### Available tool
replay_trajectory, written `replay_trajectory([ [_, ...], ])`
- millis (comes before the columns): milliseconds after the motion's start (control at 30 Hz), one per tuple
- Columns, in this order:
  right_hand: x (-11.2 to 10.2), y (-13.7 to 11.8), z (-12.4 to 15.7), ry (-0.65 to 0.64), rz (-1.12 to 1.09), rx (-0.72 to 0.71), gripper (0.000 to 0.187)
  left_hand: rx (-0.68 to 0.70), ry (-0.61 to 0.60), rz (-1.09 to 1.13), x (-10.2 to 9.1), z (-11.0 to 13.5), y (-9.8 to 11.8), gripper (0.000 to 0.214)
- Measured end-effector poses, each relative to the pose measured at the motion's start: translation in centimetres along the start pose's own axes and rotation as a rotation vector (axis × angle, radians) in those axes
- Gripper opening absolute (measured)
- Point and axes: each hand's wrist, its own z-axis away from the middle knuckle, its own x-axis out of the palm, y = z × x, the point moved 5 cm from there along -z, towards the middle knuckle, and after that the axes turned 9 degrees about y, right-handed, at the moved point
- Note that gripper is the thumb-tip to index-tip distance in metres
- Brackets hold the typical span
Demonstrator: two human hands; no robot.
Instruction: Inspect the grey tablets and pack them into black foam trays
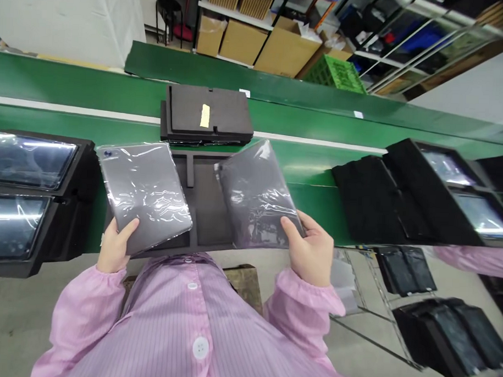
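Observation:
My left hand grips the lower left edge of a grey tablet in a clear plastic wrap, its thumb lying on the back. In my right hand is a second wrapped tablet, held at its lower right corner with the thumb on top. Both tablets show their plain backs, and a camera lens is visible at the upper left of the left one. Beneath them lies a black foam tray with divided recesses, partly covered by the tablets. Most of my fingers are hidden under the tablets.
Behind the tray, stacked black foam pieces carry a yellow label. Foam trays with screen-up tablets stand at left. More black foam trays stand at right, near another person's pink sleeve. The green bench runs across.

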Motion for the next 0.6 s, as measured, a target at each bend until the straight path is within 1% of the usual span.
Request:
replay_trajectory([
  [33, -0.4, -0.7, 0.3, 0.089, 0.081, -0.078, 0.036, -0.003, 0.016, 0.014, -0.1, 0.0, -0.1, 0.048],
  [67, -0.2, -1.4, 0.9, 0.153, 0.139, -0.146, 0.037, -0.012, 0.025, 0.028, -0.1, 0.0, -0.2, 0.049],
  [100, 0.5, -1.8, 1.8, 0.184, 0.176, -0.206, 0.038, -0.024, 0.025, 0.042, -0.1, 0.0, -0.4, 0.049],
  [133, 1.6, -2.1, 2.9, 0.177, 0.194, -0.263, 0.040, -0.041, 0.014, 0.055, 0.0, 0.0, -0.5, 0.050],
  [167, 3.1, -2.2, 4.2, 0.132, 0.196, -0.323, 0.042, -0.061, -0.004, 0.068, 0.0, 0.0, -0.7, 0.051],
  [200, 4.9, -2.1, 5.6, 0.056, 0.194, -0.383, 0.044, -0.080, -0.023, 0.081, 0.1, 0.0, -0.8, 0.052],
  [267, 8.5, -1.3, 8.4, -0.134, 0.203, -0.489, 0.049, -0.105, -0.055, 0.100, 0.1, -0.1, -1.1, 0.056],
  [300, 10.0, -0.7, 9.6, -0.220, 0.224, -0.514, 0.052, -0.112, -0.071, 0.103, 0.0, -0.3, -1.2, 0.060],
  [367, 12.3, 0.5, 10.9, -0.367, 0.273, -0.508, 0.054, -0.116, -0.102, 0.094, -0.1, -0.5, -1.5, 0.067],
  [400, 13.0, 1.0, 10.9, -0.422, 0.289, -0.481, 0.053, -0.125, -0.118, 0.087, -0.2, -0.5, -1.7, 0.070],
  [467, 13.6, 1.2, 9.9, -0.480, 0.266, -0.407, 0.045, -0.159, -0.143, 0.089, -0.3, -0.5, -2.1, 0.071],
  [533, 13.6, 0.5, 8.4, -0.503, 0.129, -0.310, 0.036, -0.201, -0.161, 0.115, -0.3, -0.2, -2.3, 0.067],
  [600, 13.8, -1.0, 7.1, -0.540, -0.095, -0.191, 0.034, -0.234, -0.206, 0.141, -0.1, 0.1, -2.3, 0.059],
])
